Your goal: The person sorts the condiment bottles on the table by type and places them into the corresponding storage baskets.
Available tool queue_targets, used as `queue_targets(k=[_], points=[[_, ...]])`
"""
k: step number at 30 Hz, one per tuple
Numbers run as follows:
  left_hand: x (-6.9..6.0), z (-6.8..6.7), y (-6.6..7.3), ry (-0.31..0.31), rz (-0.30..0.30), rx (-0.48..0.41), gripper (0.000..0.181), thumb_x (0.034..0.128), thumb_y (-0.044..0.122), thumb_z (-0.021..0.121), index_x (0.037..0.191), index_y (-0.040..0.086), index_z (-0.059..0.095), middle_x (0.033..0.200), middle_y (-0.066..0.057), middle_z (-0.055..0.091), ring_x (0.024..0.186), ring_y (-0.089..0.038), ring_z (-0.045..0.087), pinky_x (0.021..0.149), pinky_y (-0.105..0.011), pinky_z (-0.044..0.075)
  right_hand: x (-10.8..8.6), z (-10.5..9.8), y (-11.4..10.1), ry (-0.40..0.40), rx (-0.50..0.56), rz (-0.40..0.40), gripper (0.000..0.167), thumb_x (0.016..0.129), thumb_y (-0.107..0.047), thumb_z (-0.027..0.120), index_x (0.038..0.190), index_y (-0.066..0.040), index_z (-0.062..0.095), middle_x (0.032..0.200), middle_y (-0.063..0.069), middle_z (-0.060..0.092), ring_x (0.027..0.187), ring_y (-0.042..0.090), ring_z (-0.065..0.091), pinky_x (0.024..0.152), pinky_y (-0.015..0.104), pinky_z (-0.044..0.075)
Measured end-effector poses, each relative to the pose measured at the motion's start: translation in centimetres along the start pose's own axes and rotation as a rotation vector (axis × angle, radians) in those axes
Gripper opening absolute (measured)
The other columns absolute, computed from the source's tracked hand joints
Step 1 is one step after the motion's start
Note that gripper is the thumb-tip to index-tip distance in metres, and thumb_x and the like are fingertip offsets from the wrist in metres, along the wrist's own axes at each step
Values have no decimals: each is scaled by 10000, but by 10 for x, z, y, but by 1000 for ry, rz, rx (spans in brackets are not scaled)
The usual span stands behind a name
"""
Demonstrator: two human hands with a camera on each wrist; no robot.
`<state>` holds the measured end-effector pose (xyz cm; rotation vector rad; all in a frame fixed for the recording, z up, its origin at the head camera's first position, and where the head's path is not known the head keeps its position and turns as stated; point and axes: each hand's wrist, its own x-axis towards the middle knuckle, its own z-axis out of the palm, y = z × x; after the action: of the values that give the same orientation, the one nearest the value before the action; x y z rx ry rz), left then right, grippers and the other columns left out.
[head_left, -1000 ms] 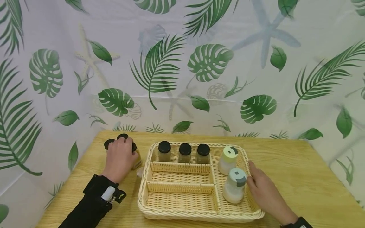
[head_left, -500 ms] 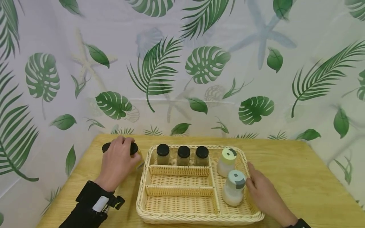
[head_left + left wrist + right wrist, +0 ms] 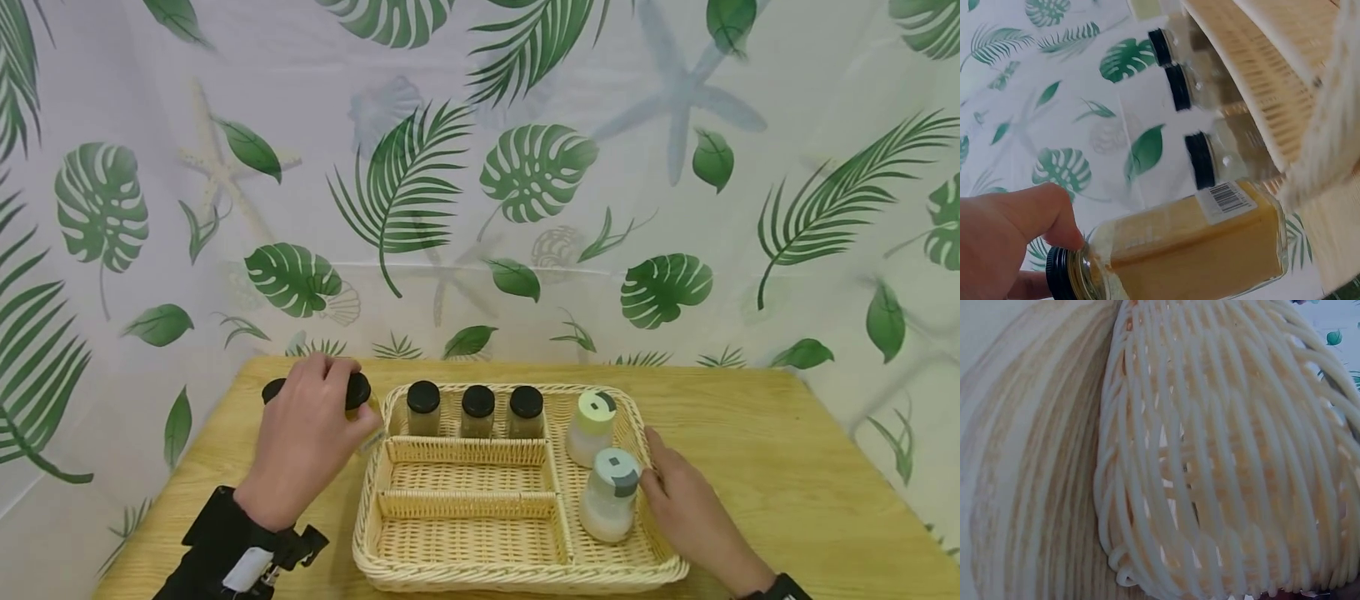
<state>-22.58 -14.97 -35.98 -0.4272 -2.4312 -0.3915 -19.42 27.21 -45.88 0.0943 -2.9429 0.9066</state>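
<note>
In the head view my left hand (image 3: pixel 300 437) grips a square glass spice jar by its black lid (image 3: pixel 357 390), left of the wicker basket (image 3: pixel 517 575). The left wrist view shows this spice jar (image 3: pixel 1197 244) tilted, filled with yellow-brown powder and bearing a barcode label, thumb and fingers at its neck. Another black lid (image 3: pixel 272 389) shows behind the hand. My right hand (image 3: pixel 693 504) holds the basket's right rim. Its fingers are mostly hidden in the right wrist view, where the woven basket wall (image 3: pixel 1210 444) fills the middle.
Three black-lidded jars (image 3: pixel 477 408) stand in the basket's back compartment. A yellow-lidded shaker (image 3: pixel 592 425) and a pale-blue-lidded shaker (image 3: pixel 610 496) stand in its right compartment. The wooden table (image 3: pixel 772 467) meets a leaf-printed cloth (image 3: pixel 540 275) behind.
My left hand has risen slightly and now lifts one jar, its lid tilting. The right hand stays on the basket rim. The head view has shifted a little.
</note>
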Motion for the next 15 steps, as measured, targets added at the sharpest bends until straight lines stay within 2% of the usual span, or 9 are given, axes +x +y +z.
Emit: queue_targets(k=[6, 9, 15], points=[[1, -2, 27, -53, 38, -4, 288, 764, 113, 680, 1038, 22, 676, 940, -130, 576, 781, -242, 524, 530, -338, 473, -1, 0, 2, 3, -3, -10, 580, 1074, -169, 377, 1578, 52, 193, 794, 40, 438, 595, 110, 386, 535, 266, 348], [2, 2, 40, -78, 75, -5, 289, 778, 125, 691, 1048, 24, 682, 937, -108, 566, 759, -206, 488, 540, -290, 434, -1, 1, 2, 6, -3, -11, 582, 1075, -172, 375, 1580, 49, 188, 788, 41, 435, 581, 104, 384, 530, 266, 352], [6, 13, 63, -127, 145, -21, 298, 819, 185, 720, 1075, 37, 679, 959, -88, 578, 794, -186, 514, 618, -289, 464, 0, 1, 2, 10, 2, -10, 588, 1071, -163, 379, 1581, 49, 179, 780, 46, 428, 578, 101, 385, 527, 273, 355]])
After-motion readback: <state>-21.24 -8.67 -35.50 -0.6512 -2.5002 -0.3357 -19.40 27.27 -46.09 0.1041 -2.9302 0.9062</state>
